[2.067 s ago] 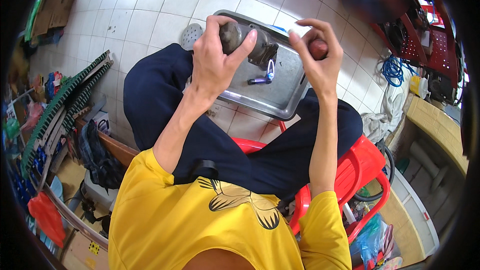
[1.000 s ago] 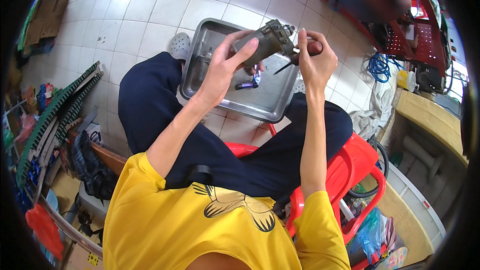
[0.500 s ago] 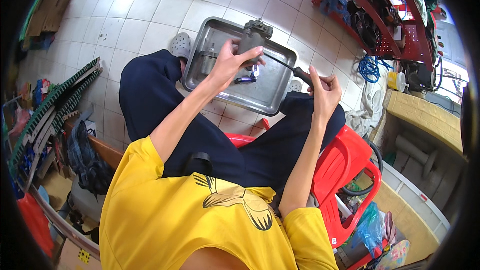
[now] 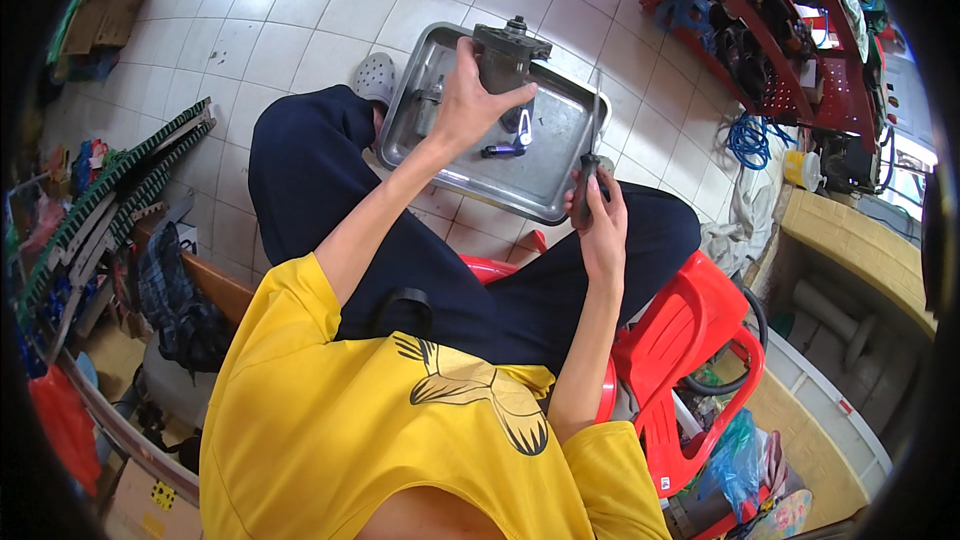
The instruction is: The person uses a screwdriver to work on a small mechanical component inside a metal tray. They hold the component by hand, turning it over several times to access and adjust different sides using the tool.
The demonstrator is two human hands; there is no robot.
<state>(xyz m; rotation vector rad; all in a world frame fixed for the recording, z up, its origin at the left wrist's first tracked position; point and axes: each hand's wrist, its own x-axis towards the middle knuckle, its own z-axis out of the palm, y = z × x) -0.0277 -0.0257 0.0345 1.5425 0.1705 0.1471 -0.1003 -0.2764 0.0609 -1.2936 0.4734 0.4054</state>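
My left hand (image 4: 468, 100) grips a dark grey cylindrical metal part (image 4: 505, 68), perhaps a motor, from its left side. It has a wider flanged end at the top and is held above a shallow metal tray (image 4: 470, 180). My right hand (image 4: 604, 220) is wrapped round the dark handle of a screwdriver (image 4: 587, 178), whose long thin shaft points away from me, apart from the metal part. Inside the tray lie a small blue-and-silver object (image 4: 510, 148) and a greyish metal piece (image 4: 428, 105), partly hidden by my left hand.
Below me is a red plastic chair (image 4: 690, 330). A red metal rack (image 4: 700, 0) with tools stands at the far right, with coiled blue cord (image 4: 752, 140) beside it. Green-edged strips (image 4: 120, 185) lean at the left, near cardboard (image 4: 108, 5). White tiles (image 4: 300, 10) cover the floor.
The screwdriver has come away from the metal part and swung from slanting across to pointing away from me. My right hand has moved left and nearer. My left hand has turned the part more upright.
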